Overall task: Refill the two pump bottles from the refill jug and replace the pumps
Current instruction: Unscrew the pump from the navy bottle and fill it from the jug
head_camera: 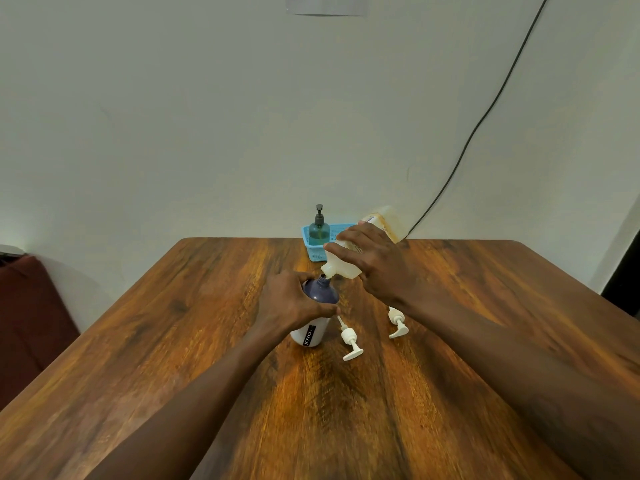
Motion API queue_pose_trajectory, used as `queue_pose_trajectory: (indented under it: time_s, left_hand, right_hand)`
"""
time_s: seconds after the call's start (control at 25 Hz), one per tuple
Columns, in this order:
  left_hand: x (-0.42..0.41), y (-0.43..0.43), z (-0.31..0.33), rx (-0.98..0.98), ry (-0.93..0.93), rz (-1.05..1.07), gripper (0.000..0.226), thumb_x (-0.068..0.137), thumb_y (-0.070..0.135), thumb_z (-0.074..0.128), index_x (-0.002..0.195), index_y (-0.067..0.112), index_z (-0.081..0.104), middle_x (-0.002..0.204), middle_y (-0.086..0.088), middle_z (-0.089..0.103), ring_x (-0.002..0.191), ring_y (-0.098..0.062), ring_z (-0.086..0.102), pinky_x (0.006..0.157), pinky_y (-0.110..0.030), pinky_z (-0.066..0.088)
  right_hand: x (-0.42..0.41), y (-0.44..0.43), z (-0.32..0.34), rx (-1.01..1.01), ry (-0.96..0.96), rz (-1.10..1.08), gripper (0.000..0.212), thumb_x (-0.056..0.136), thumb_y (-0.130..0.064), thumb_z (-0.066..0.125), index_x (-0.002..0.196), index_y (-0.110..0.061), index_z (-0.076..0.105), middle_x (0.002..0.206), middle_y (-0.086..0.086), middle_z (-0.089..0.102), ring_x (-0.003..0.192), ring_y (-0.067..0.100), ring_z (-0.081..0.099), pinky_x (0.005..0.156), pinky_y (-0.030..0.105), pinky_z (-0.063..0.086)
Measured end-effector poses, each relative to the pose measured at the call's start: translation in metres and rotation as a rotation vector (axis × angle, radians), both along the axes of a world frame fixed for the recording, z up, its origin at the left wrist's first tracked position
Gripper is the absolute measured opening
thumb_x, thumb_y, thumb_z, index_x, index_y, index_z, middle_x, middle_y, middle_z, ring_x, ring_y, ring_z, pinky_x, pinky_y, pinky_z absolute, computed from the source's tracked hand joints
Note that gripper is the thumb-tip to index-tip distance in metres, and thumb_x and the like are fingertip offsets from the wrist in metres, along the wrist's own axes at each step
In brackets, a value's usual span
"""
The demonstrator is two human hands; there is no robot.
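The dark pump bottle (320, 295) is held upright near mid-bench (173, 341) by the left hand (289, 303), its grip closed round the shoulder. The refill jug (360, 251) is tipped by the right hand (372, 261), grip closed on its body, spout at the open neck. For a clean pour, the spout is best kept over the neck and the tilt raised slowly. Two white pumps (349, 339) lie just beside the bottle. "JOYO" is read on the bottle's label; the jug's print is illegible.
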State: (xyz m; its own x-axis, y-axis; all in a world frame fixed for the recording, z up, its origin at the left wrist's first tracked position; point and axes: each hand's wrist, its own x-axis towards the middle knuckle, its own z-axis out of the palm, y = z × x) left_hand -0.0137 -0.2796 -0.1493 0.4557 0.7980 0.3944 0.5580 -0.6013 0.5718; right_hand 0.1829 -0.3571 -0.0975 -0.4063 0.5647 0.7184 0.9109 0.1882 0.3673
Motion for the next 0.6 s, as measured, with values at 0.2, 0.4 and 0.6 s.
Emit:
queue_pose_trajectory:
  time_s: [0.2,0.4,0.6]
  left_hand:
    - [0.0,-0.003,0.002,0.011,0.009,0.009,0.063,0.064,0.058,0.086,0.115,0.025,0.072,0.089,0.011,0.068,0.077,-0.007,0.062,0.062,-0.015,0.046]
    - [0.001,-0.004,0.001,0.019,-0.011,-0.001,0.062,0.062,0.056,0.087,0.113,0.025,0.073,0.089,0.011,0.07,0.077,-0.006,0.063,0.064,-0.019,0.051]
    - [0.001,-0.005,0.001,0.029,-0.055,-0.001,0.063,0.061,0.054,0.088,0.115,0.027,0.073,0.088,0.015,0.066,0.077,-0.001,0.061,0.063,-0.014,0.047]
  right_hand:
    - [0.0,0.0,0.002,0.021,-0.033,-0.005,0.074,0.057,-0.002,0.095,0.125,-0.02,0.073,0.118,0.012,0.072,0.114,0.038,0.067,0.082,0.047,0.06]
    - [0.008,0.01,-0.008,-0.04,0.023,-0.002,0.074,0.063,-0.005,0.093,0.131,-0.02,0.068,0.123,0.013,0.069,0.119,0.037,0.063,0.094,0.05,0.054]
    - [0.022,0.02,-0.023,-0.165,0.276,-0.013,0.073,0.071,-0.029,0.087,0.139,-0.022,0.061,0.126,0.005,0.068,0.119,0.027,0.057,0.101,0.046,0.045]
